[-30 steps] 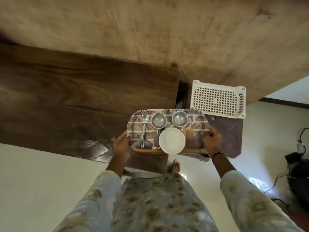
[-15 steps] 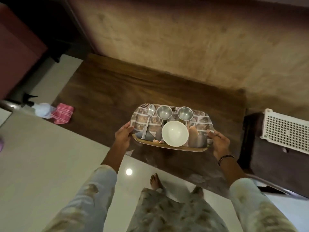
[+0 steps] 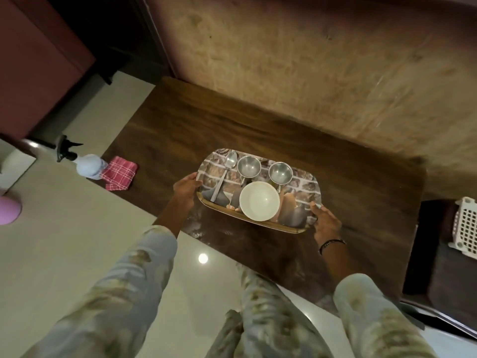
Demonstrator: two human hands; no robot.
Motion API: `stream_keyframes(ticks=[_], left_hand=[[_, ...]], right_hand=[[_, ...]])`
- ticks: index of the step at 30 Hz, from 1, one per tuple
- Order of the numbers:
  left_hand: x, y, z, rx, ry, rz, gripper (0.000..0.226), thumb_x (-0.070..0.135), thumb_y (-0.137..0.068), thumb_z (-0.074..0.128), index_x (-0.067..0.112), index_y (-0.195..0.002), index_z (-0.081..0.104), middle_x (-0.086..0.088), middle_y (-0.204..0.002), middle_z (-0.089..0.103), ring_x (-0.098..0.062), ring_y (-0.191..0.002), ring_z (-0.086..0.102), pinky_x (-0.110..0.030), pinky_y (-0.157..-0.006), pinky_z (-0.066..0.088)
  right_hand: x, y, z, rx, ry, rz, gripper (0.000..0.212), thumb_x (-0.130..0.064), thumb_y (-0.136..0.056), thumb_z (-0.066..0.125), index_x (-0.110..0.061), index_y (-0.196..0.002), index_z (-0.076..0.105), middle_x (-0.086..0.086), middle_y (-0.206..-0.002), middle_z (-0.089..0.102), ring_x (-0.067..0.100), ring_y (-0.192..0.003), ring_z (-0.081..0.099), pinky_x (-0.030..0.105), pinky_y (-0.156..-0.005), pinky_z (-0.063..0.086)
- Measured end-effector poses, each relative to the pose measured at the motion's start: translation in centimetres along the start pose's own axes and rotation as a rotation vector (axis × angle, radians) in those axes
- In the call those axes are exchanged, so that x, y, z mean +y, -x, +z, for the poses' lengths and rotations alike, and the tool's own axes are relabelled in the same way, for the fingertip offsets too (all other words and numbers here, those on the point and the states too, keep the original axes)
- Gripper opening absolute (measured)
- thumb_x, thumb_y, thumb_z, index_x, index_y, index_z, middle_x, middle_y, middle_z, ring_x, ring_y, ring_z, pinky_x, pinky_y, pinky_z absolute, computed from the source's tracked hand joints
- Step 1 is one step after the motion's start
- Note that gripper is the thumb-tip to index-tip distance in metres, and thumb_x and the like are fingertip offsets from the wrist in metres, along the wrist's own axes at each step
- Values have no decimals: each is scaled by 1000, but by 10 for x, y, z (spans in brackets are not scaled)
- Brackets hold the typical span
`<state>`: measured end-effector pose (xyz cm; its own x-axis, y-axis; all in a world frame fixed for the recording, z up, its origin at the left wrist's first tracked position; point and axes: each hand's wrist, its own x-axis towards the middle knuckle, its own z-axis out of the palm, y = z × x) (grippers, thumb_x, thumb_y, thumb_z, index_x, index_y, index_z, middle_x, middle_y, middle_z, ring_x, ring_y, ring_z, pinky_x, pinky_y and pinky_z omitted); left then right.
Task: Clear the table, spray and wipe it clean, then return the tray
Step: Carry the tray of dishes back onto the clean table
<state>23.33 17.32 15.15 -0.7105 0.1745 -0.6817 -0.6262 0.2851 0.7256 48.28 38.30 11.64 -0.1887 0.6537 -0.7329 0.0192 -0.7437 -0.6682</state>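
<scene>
Both hands hold the tray [image 3: 305, 183] over the dark counter [image 3: 180, 130]: left hand [image 3: 186, 188] grips its left edge, right hand [image 3: 326, 222] its near right corner. Well left of the tray sit the spray bottle [image 3: 89, 165] and checked cloth [image 3: 120, 172].

The desk [image 3: 258, 130] runs along the wall [image 3: 335, 60] on its far side, so no way through there; its broad middle and far-left stretch lie bare wood, open to a reach from the near edge; the tray [image 3: 304, 184] sits toward the near side, held at both ends by the hands, the left hand [image 3: 185, 188] and right hand [image 3: 326, 223] filling the gaps beside it; on the tray a spoon [image 3: 224, 174], two steel cups [image 3: 249, 167] [image 3: 280, 173] and a white bowl [image 3: 259, 201] crowd the surface; at the desk's left corner a spray bottle [image 3: 87, 165] touches a red checked cloth [image 3: 118, 173]; to the right a white basket [image 3: 464, 223] stands on a lower surface, apart from the desk.
</scene>
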Motion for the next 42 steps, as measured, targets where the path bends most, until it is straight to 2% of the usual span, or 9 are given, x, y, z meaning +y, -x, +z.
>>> stream_keyframes(ticks=[5, 11, 16, 20, 24, 28, 32, 38, 42], left_hand=[[7, -47, 5, 5, -83, -20, 35, -12, -87, 48, -10, -121, 55, 4, -56, 67, -3, -42, 59, -16, -43, 47], [11, -116, 10, -8, -219, -100, 37, -8, -86, 52, -8, -123, 56, -12, -83, 60, -16, -61, 55, -23, -54, 40], [6, -159, 3, -74, -253, -179, 38, -12, -73, 61, -9, -110, 55, -10, -84, 64, -11, -60, 63, -18, -59, 49], [5, -177, -1, -83, -329, -185, 38, -5, -92, 45, 7, -128, 50, -5, -101, 55, -5, -75, 54, -23, -82, 43], [7, -185, -3, -53, -346, -227, 29, -2, -95, 44, 24, -108, 49, 11, -75, 58, 13, -47, 56, -11, -57, 46], [9, -193, -4, -64, -330, -232, 27, -2, -94, 45, 21, -106, 53, 7, -86, 51, 1, -60, 58, -17, -61, 47], [5, -203, -6, -24, -254, -237, 29, -13, -90, 46, 12, -79, 56, 0, -69, 63, 0, -41, 60, -13, -41, 47], [-5, -217, -5, 28, -224, -228, 30, -17, -86, 48, -9, -114, 56, 6, -42, 62, -3, -34, 57, -12, -31, 39], [-9, -226, -7, -9, -289, -241, 40, -15, -87, 47, -12, -127, 49, -13, -71, 66, -2, -37, 59, -12, -32, 39]], right_hand=[[15, -39, 23, 42, 83, 12, 25, -4, -88, 65, 4, -112, 62, 14, -104, 63, 17, -79, 59, 23, -64, 51], [42, -88, 50, 126, 167, 44, 7, -7, -88, 65, -4, -94, 67, 8, -95, 70, 11, -77, 68, 29, -70, 55], [66, -104, 71, 177, 175, 126, 37, -10, -85, 69, 4, -119, 62, 18, -112, 64, 27, -93, 57, 41, -80, 48], [78, -107, 82, 159, 196, 174, 12, -9, -87, 66, -5, -99, 67, 16, -105, 64, 21, -81, 59, 30, -65, 47], [86, -108, 90, 176, 213, 184, 16, -9, -88, 66, -4, -104, 66, 15, -101, 64, 19, -75, 59, 25, -57, 48], [88, -113, 97, 210, 207, 184, 20, -6, -88, 66, 0, -107, 64, 16, -99, 62, 21, -74, 56, 31, -60, 46], [89, -117, 99, 204, 240, 183, 25, -10, -90, 64, 0, -113, 63, 8, -87, 63, 17, -69, 57, 31, -61, 45], [94, -114, 98, 222, 237, 179, 25, -6, -90, 63, 4, -113, 61, 14, -86, 59, 17, -62, 51, 26, -53, 45], [96, -112, 98, 230, 216, 171, 20, -5, -89, 63, 3, -108, 61, 14, -85, 58, 18, -66, 50, 27, -57, 43]])
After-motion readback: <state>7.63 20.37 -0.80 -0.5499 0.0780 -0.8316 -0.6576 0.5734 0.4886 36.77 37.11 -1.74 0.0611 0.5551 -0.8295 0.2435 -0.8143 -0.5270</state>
